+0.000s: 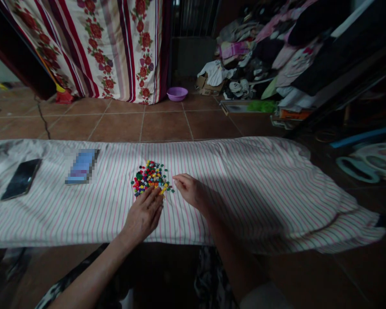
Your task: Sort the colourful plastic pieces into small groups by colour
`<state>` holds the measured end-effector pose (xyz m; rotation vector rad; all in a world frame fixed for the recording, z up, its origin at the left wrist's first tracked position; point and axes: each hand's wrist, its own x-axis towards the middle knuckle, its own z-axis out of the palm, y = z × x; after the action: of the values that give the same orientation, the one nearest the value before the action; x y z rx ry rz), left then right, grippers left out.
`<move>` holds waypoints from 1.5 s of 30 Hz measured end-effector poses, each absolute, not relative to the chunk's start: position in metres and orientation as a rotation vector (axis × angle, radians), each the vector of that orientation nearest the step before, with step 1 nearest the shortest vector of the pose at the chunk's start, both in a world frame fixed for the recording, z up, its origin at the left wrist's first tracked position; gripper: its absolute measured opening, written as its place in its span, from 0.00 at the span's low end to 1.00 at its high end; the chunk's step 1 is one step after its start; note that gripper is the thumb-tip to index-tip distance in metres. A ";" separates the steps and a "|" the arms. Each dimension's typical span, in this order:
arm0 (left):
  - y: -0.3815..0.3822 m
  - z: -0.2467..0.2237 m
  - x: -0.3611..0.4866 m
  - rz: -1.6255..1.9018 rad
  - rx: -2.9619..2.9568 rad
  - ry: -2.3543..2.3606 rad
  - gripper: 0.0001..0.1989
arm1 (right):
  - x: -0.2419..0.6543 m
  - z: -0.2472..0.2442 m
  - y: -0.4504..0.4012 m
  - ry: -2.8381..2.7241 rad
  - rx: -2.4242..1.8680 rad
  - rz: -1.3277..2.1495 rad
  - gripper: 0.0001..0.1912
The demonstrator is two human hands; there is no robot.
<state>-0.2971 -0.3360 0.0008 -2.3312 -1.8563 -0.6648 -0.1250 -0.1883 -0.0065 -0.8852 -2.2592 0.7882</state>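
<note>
A heap of small, many-coloured pieces (152,174), like little plastic bricks or beads, lies on a striped cloth (244,180). Over its near edge rests my left hand (143,212), palm down, fingers stretched out and touching the pieces. A few yellow pieces (164,188) show just beyond its fingertips. My right hand (190,189) is just right of the heap, fingers bent and thumb drawn close to the index finger. Whatever may be between those fingertips is too small to make out. Some green pieces (173,191) lie loose between the heap and this hand.
A dark phone (22,179) and a pixelated, blue-screened device (82,166) lie on the cloth at left. Behind are a tiled floor (116,122), a flowered curtain (116,51), a purple basin (177,94) and a red dustpan (64,97). Clothes (215,73) are piled at back right.
</note>
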 end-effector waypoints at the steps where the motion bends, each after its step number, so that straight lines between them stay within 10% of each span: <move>1: -0.338 0.000 -0.298 -0.659 -2.304 -1.894 0.18 | -0.126 -0.007 -0.188 -2.264 -0.891 0.784 0.12; 45: -0.310 0.003 -0.349 -0.921 -1.974 -2.162 0.14 | -0.127 -0.008 -0.188 -2.339 -0.876 0.892 0.07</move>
<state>-0.3495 -0.3097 0.0031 -1.9737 -2.1616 -0.9211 -0.1267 -0.1876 -0.0082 -0.8756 -2.3387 0.8922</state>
